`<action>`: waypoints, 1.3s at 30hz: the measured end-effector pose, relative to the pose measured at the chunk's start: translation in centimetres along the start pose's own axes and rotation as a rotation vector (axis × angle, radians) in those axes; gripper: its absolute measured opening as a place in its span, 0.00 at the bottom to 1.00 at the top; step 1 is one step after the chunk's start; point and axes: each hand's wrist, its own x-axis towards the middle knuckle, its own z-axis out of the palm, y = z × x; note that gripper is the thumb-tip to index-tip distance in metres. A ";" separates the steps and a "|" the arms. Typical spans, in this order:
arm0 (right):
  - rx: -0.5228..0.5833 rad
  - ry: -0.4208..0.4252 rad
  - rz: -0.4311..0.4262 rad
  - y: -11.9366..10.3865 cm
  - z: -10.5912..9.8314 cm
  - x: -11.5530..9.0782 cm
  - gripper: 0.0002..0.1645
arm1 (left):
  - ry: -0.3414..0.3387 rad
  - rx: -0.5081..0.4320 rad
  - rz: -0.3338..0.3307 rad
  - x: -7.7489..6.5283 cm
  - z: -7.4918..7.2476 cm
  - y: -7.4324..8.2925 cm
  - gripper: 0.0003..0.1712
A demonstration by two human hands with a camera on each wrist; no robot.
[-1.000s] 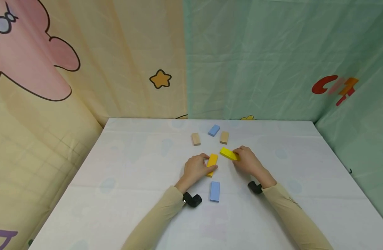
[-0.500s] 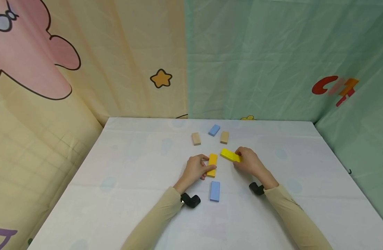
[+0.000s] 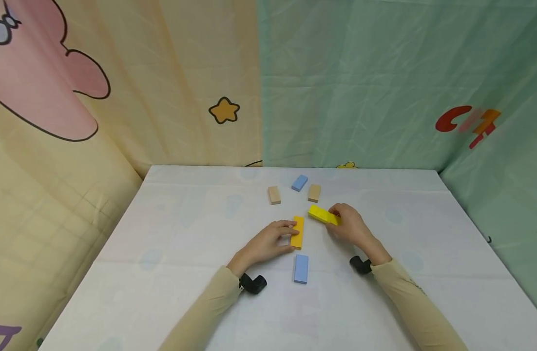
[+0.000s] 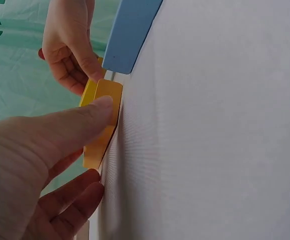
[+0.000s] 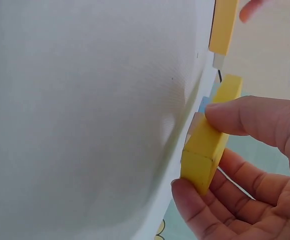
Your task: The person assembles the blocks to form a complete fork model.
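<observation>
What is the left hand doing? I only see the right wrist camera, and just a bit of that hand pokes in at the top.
Observer: The left hand has its thumb against the orange block; the left wrist view shows that.
Operator: I see a bit of blue. Are there more blue ones?
Observer: Yes, another blue block lies on the table, nearer the person than the orange block.
Operator: Does that one touch the orange one?
Observer: No, the head view shows a strip of table between them.
</observation>
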 end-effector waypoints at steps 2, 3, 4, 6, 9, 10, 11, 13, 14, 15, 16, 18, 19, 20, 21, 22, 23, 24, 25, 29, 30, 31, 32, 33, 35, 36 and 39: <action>0.006 0.003 -0.006 -0.1 0.0 0.0 0.20 | -0.027 0.032 0.022 -0.2 -0.2 0.0 0.25; 0.007 0.005 -0.011 -0.1 0.0 0.0 0.20 | -0.031 0.037 0.027 -0.2 -0.2 -0.1 0.25; 0.010 0.007 -0.014 -0.1 0.0 0.0 0.20 | -0.032 0.036 0.029 -0.2 -0.1 -0.1 0.26; 0.017 0.009 -0.020 -0.1 0.1 0.2 0.20 | -0.022 0.042 0.036 -0.2 0.1 -0.2 0.26; 0.027 0.009 -0.029 -0.1 0.2 0.5 0.21 | 0.009 0.041 0.049 -0.1 0.5 -0.4 0.26; 0.029 0.007 -0.030 -0.1 0.4 0.7 0.21 | 0.019 0.037 0.052 0.0 0.7 -0.5 0.26; 0.032 0.004 -0.038 0.0 0.4 0.8 0.21 | 0.031 0.030 0.056 0.0 0.9 -0.5 0.26; 0.035 -0.002 -0.060 -0.1 0.6 1.2 0.21 | 0.055 0.015 0.058 0.0 1.2 -0.7 0.25; 0.036 -0.004 -0.072 -0.1 0.7 1.4 0.21 | 0.067 0.007 0.061 0.0 1.4 -0.8 0.25; 0.036 -0.007 -0.089 -0.2 0.8 1.5 0.21 | 0.078 -0.002 0.063 0.0 1.6 -0.8 0.25; 0.039 -0.010 -0.102 -0.2 0.8 1.7 0.21 | 0.089 -0.012 0.064 0.0 1.8 -0.9 0.25; 0.040 -0.018 -0.123 -0.5 1.0 2.1 0.21 | 0.109 -0.026 0.067 0.0 2.1 -1.0 0.25; 0.039 -0.025 -0.128 -0.6 1.1 2.3 0.21 | 0.116 -0.036 0.066 0.0 2.1 -1.0 0.25; 0.038 -0.035 -0.130 -0.7 1.2 2.6 0.21 | 0.120 -0.043 0.064 0.0 2.2 -1.0 0.25; 0.035 -0.044 -0.131 -0.8 1.3 2.8 0.21 | 0.123 -0.050 0.061 0.0 2.2 -1.0 0.24; 0.032 -0.054 -0.132 -0.9 1.5 3.1 0.21 | 0.126 -0.057 0.060 0.0 2.2 -1.0 0.24; 0.026 -0.064 -0.135 -1.0 1.6 3.4 0.21 | 0.128 -0.063 0.058 0.0 2.3 -1.0 0.24; 0.021 -0.073 -0.138 -1.1 1.8 3.6 0.21 | 0.129 -0.067 0.058 0.0 2.3 -1.0 0.24; 0.015 -0.080 -0.142 -1.1 1.9 3.9 0.21 | 0.130 -0.071 0.059 0.0 2.3 -1.0 0.24; 0.001 -0.094 -0.160 -1.6 2.3 4.5 0.20 | 0.141 -0.080 0.071 0.0 2.4 -0.9 0.24; -0.005 -0.097 -0.164 -1.7 2.3 4.6 0.20 | 0.142 -0.081 0.072 0.0 2.4 -0.9 0.24; -0.009 -0.102 -0.167 -1.8 2.3 4.7 0.19 | 0.141 -0.081 0.071 0.0 2.4 -0.8 0.24; -0.012 -0.105 -0.170 -1.9 2.4 4.8 0.19 | 0.139 -0.080 0.068 0.0 2.4 -0.8 0.24; -0.013 -0.110 -0.169 -2.0 2.4 4.9 0.19 | 0.137 -0.078 0.066 0.0 2.4 -0.8 0.24; -0.024 -0.120 -0.181 -2.1 2.5 5.1 0.18 | 0.137 -0.073 0.063 0.0 2.3 -0.7 0.24; -0.027 -0.125 -0.186 -2.2 2.5 5.1 0.18 | 0.138 -0.072 0.061 0.0 2.3 -0.7 0.24; -0.034 -0.139 -0.193 -2.2 2.4 5.2 0.18 | 0.140 -0.066 0.054 0.0 2.3 -0.7 0.23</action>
